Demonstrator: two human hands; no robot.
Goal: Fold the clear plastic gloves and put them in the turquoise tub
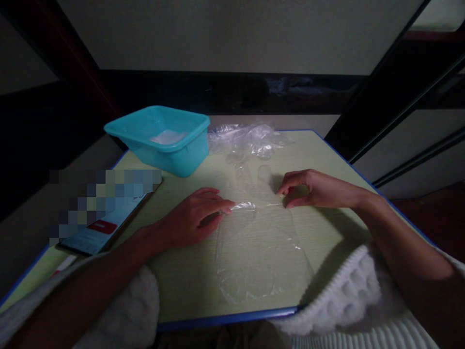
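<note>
A thin clear plastic bag (261, 252) lies flat on the table in front of me, with two narrow rounded strips at its far end. My left hand (198, 213) rests at the bag's left edge, fingers stretched out and the index fingertip on a shiny crease in the film. Across from it, my right hand (301, 189) has its thumb and index finger curled together at the bag's right edge, pinching the film there. The film is see-through, so its layers are hard to tell apart.
A turquoise plastic basin (189, 155) with something whitish inside stands at the back left. Beside it lies a crumpled heap of clear plastic (254, 140). A phone (109, 223) with a lit screen, partly blurred, lies at the left. The table (181, 286) has a blue edge.
</note>
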